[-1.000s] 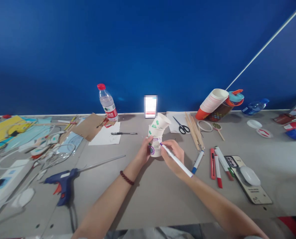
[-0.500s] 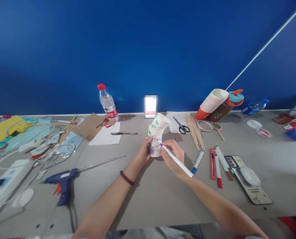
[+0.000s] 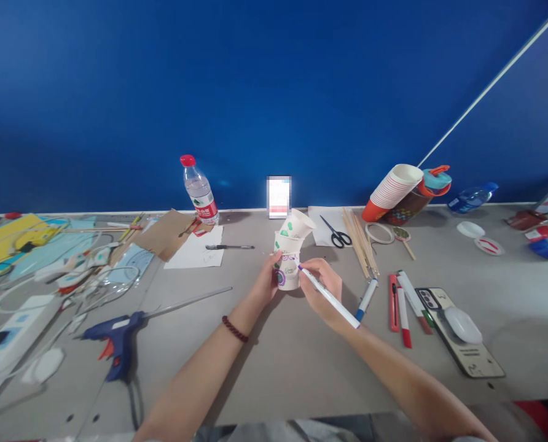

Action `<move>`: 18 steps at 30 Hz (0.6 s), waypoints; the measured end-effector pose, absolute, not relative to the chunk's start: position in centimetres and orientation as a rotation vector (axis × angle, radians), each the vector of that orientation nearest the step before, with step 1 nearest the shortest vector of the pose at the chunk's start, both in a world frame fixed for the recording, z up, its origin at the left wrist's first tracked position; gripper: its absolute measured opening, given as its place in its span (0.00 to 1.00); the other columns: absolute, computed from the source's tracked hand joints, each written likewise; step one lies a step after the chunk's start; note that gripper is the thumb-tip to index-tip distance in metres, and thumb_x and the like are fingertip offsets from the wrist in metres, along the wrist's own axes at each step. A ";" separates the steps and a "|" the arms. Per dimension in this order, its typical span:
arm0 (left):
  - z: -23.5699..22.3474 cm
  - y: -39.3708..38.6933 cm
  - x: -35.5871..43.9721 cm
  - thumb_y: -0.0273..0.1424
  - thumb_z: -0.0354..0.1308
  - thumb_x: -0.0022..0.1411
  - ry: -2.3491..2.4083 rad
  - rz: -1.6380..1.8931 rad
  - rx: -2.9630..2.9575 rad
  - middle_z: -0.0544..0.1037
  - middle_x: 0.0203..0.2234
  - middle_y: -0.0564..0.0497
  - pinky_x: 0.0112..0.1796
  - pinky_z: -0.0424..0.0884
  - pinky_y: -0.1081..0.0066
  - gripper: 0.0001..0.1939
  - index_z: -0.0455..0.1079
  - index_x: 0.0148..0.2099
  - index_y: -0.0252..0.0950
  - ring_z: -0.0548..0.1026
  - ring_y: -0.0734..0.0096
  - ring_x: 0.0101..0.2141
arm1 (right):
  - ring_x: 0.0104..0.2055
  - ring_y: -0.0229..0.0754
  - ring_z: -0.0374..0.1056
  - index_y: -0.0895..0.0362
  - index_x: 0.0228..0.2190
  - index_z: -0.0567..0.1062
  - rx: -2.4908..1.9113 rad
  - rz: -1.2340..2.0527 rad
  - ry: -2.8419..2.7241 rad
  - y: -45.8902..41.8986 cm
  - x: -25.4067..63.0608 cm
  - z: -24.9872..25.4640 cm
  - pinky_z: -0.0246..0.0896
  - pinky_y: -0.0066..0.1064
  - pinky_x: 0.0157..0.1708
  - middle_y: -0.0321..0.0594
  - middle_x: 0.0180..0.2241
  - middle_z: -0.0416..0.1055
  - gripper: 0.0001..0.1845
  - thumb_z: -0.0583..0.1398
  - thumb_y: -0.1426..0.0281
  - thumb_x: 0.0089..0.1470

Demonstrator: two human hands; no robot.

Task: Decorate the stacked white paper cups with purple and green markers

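Observation:
A stack of white paper cups (image 3: pixel 289 255) with green and purple drawings stands on the grey table (image 3: pixel 274 362), its top cup tilted to the right. My left hand (image 3: pixel 267 279) is wrapped round the lowest cup from the left. My right hand (image 3: pixel 324 287) pinches a white marker (image 3: pixel 330 298). The marker's purple tip touches the right side of the lowest cup.
Near my right hand lie a blue-capped marker (image 3: pixel 366 299), red and green markers (image 3: pixel 405 304), a phone (image 3: pixel 458 331) with a mouse on it, wooden sticks (image 3: pixel 359 245) and scissors (image 3: pixel 336 233). A blue glue gun (image 3: pixel 117 334) lies at the left. A water bottle (image 3: pixel 199 190) and stacked cups (image 3: pixel 391 190) stand by the blue wall.
The marker tip has shifted slightly on the cup; my hands and the cups stay where they were.

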State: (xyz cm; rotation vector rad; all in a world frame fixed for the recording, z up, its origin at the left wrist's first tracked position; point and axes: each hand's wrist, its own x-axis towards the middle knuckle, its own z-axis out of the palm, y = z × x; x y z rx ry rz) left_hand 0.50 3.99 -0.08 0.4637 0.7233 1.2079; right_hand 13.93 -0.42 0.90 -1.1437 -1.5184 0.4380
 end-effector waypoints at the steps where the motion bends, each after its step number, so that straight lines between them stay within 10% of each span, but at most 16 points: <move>1: 0.0 4.0 0.5 0.41 0.70 0.46 0.727 1.208 0.460 0.79 0.33 0.48 0.39 0.69 0.68 0.23 0.74 0.41 0.33 0.76 0.66 0.35 | 0.33 0.41 0.72 0.53 0.34 0.73 -1.144 0.445 -1.510 -0.4 14.0 0.8 0.70 0.32 0.33 0.39 0.32 0.73 0.04 0.60 0.70 0.53; 18: 0.2 3.9 0.4 0.41 0.69 0.48 0.728 1.186 0.488 0.80 0.35 0.47 0.42 0.69 0.67 0.22 0.74 0.42 0.33 0.77 0.62 0.38 | 0.29 0.39 0.73 0.53 0.35 0.74 -1.226 0.531 -1.442 -0.4 14.0 0.8 0.70 0.29 0.27 0.39 0.34 0.75 0.06 0.60 0.68 0.53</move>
